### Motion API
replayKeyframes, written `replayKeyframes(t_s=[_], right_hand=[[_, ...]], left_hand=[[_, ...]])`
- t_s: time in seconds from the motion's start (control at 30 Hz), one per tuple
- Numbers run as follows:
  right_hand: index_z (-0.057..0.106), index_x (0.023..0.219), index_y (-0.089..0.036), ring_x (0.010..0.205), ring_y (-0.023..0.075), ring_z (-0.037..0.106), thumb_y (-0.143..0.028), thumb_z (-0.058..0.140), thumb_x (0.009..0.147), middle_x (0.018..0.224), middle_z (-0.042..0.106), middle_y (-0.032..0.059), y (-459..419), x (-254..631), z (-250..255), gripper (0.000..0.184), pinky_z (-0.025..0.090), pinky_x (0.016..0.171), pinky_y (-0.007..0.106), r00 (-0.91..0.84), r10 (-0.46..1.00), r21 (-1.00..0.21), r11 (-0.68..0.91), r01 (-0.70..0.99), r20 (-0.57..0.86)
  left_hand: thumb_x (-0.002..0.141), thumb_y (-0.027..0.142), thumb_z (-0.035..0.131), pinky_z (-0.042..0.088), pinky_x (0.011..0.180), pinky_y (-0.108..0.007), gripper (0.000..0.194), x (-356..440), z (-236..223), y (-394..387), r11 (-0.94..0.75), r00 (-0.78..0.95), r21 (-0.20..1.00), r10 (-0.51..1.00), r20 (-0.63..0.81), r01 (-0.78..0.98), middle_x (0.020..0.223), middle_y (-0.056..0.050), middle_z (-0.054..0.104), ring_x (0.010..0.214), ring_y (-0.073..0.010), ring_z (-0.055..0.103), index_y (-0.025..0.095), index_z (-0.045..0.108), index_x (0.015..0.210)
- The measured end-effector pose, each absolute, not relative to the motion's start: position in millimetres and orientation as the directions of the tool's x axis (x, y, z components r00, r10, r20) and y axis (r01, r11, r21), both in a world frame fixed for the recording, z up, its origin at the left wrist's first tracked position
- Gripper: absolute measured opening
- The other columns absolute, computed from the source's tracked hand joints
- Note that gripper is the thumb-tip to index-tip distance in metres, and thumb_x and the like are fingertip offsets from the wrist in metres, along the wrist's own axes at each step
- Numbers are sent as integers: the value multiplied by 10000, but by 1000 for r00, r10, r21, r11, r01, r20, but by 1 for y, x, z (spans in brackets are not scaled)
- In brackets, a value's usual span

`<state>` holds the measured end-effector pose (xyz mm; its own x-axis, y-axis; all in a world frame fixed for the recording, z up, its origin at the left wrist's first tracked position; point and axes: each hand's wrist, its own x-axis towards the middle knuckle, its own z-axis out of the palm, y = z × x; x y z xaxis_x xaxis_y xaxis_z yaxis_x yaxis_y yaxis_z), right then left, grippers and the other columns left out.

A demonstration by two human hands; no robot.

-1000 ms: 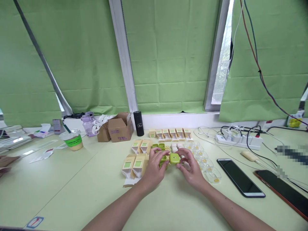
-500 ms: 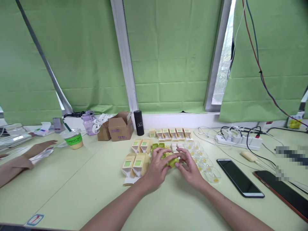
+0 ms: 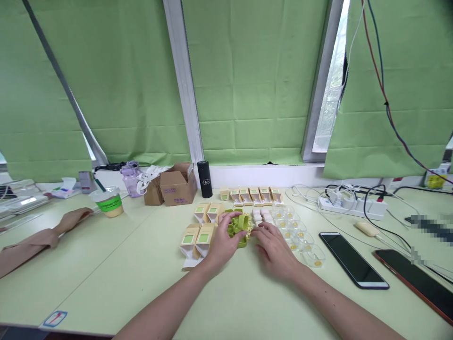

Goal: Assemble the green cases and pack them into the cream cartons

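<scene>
My left hand [image 3: 223,242] is closed on a small olive-green square plastic case [image 3: 243,222], held tilted between thumb and fingers. Under and behind it sit several more green cases [image 3: 242,243], partly covered by the hand. My right hand [image 3: 275,249] rests low over the table, fingers bent together, tips at some small yellow pieces [image 3: 249,228]; what they pinch, if anything, is hidden. Just behind that hand lie small white-pink blocks [image 3: 257,215]. To its right stand rows of clear plastic cups with yellow dots [image 3: 313,257]. Open cream cartons with green squares [image 3: 203,238] stand left of my left hand.
More open cartons [image 3: 255,196] line the back. A black bottle [image 3: 204,179], cardboard box [image 3: 177,186] and drink cup [image 3: 110,203] stand behind and left. Phones [image 3: 354,259] and a cabled power strip [image 3: 352,208] lie right. Another person's hand [image 3: 72,219] is at left.
My hands have parted: the left keeps a green case and has shifted slightly left, while the right has let go and come down to the yellow pieces. The other person's hand has moved right.
</scene>
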<state>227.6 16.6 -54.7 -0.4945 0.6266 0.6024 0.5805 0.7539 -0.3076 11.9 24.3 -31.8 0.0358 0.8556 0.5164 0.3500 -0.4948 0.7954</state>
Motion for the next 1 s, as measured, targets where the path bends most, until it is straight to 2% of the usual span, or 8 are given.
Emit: replayKeyframes(t_s=[0.17,0.4,0.53,0.83,0.9,1.0], right_hand=[[669,1218,-233,1385,372,499,3,563,845,1330,704,108,13,220,-52,454,416,1141,602,-589,616,-163,751,640,523],[656,1319,-199,1448,356,443,-34,578,828,1353,698,118,14,221,-52,524,258,1262,567,-649,625,-72,742,667,434],[660,1337,-176,1477,350,413,-80,581,854,1367,693,122,14,221,-52,499,164,1301,542,-682,624,-17,743,670,381],[690,1288,-188,1440,333,466,-48,602,850,1305,731,110,16,219,-54,468,203,1286,524,-688,590,49,743,667,423],[707,1247,-196,1404,326,502,-36,617,846,1271,750,103,18,220,-54,441,236,1266,517,-669,582,38,741,671,463],[728,1137,-222,1303,307,584,-52,620,904,1164,790,80,22,224,-56,307,300,1200,517,-596,557,-25,742,670,579]], left_hand=[[896,198,746,487,1079,-391,503,9,-35,31,-524,48,801,844,534,289,1370,-80,652,1287,-237,604,287,616,1373],[874,218,757,451,1058,-367,491,9,-37,35,-517,51,831,854,518,206,1355,-72,665,1267,-240,596,271,631,1345],[861,241,781,438,1059,-365,490,10,-38,36,-503,41,846,863,504,176,1345,-68,674,1284,-248,587,273,637,1328],[820,258,804,441,1044,-367,500,11,-38,37,-490,34,867,872,489,94,1323,-81,700,1278,-261,608,253,650,1295],[815,271,813,441,1041,-366,510,10,-39,39,-484,37,871,875,482,86,1322,-84,701,1278,-262,611,249,649,1297],[807,280,819,443,1039,-373,525,9,-41,41,-469,37,880,883,468,79,1335,-87,699,1287,-269,611,249,646,1302]])
